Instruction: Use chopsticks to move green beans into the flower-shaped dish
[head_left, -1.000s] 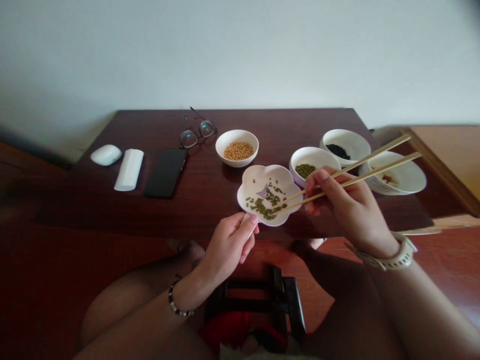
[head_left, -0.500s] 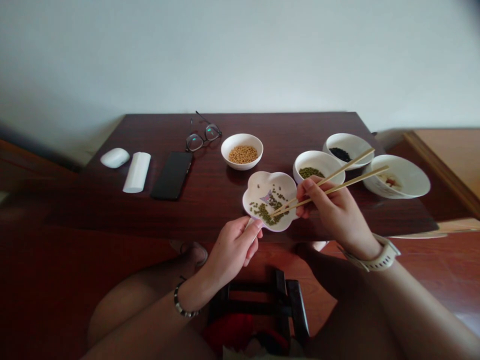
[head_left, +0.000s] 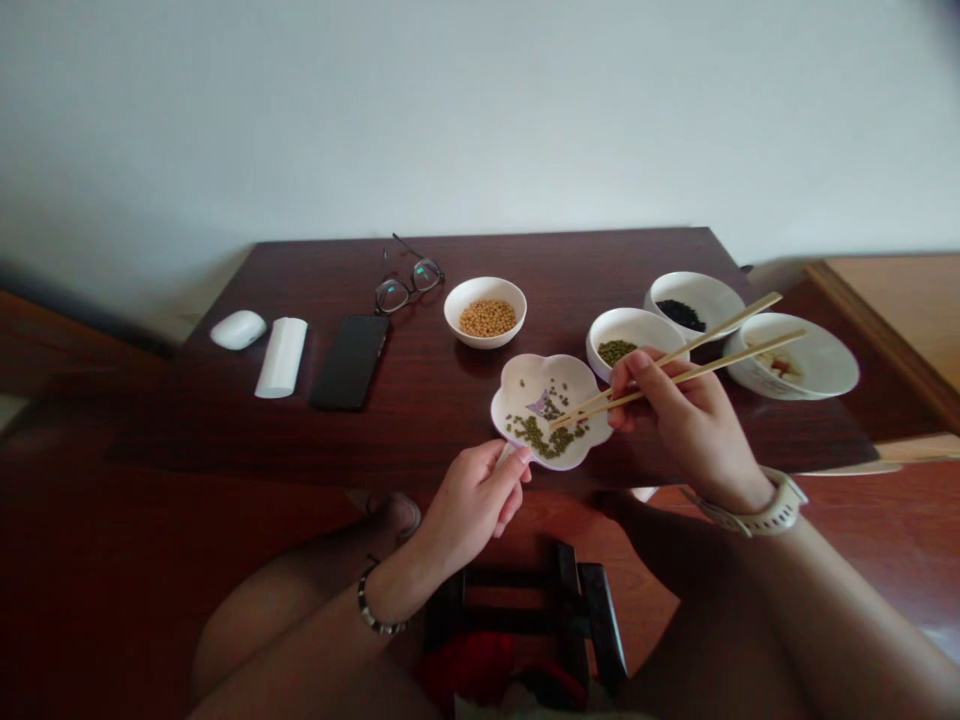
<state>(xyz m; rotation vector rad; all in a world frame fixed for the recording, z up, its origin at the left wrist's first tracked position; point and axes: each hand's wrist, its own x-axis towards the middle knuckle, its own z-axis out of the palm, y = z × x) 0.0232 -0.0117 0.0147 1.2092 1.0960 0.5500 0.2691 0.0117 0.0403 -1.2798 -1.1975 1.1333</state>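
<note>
A person's left hand point(head_left: 472, 505) pinches the edge of a white flower-shaped dish point(head_left: 525, 382) over the near side of a dark wooden table point(head_left: 420, 440). The right hand point(head_left: 686, 430) holds long pale bamboo chopsticks point(head_left: 739, 325), their tips close together above green mung beans point(head_left: 536, 437) scattered in the dish; whether a bean sits between the tips is too small to tell. A white bowl of mung beans point(head_left: 634, 316) stands just beyond the dish, beside a white bowl of black beans point(head_left: 697, 285) and a white bowl of yellow soybeans point(head_left: 485, 340).
</note>
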